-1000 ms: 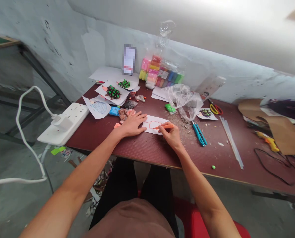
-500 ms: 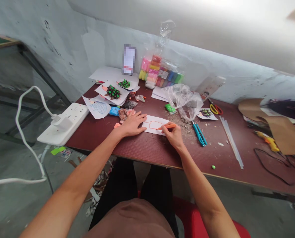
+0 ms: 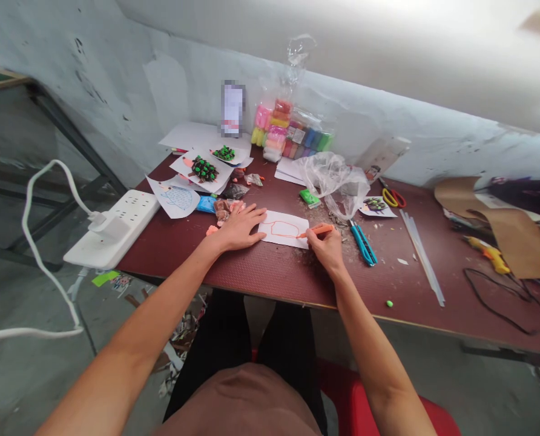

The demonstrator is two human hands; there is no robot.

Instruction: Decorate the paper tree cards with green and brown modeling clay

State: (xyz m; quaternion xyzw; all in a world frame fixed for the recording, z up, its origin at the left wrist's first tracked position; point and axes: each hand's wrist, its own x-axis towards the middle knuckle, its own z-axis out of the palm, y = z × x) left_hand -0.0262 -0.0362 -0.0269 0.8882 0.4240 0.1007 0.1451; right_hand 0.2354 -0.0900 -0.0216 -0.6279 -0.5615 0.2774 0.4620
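A small white paper [image 3: 281, 238] with an orange line drawing lies near the table's front edge. My left hand [image 3: 241, 228] rests flat with fingers spread, its fingertips at the paper's left edge. In my right hand [image 3: 327, 245] is an orange pen [image 3: 319, 230], its tip on the right part of the paper. Left of the paper are wrapped brown clay packs [image 3: 224, 211] and a blue pack [image 3: 206, 204]. Above it sits a green pack [image 3: 309, 198] beside a crumpled clear bag [image 3: 331, 175].
Turquoise cutters [image 3: 364, 244], red-yellow scissors [image 3: 392, 197], clear sticks [image 3: 422, 257] and a yellow glue gun [image 3: 492, 255] lie to the right. Green-dotted hedgehog figures [image 3: 204, 169] on papers, a phone [image 3: 232, 109] and a white power strip [image 3: 111, 230] are on the left.
My right hand has moved right with the pen, and the orange line now reaches farther right. My left hand stays by the paper. The view has shifted slightly.
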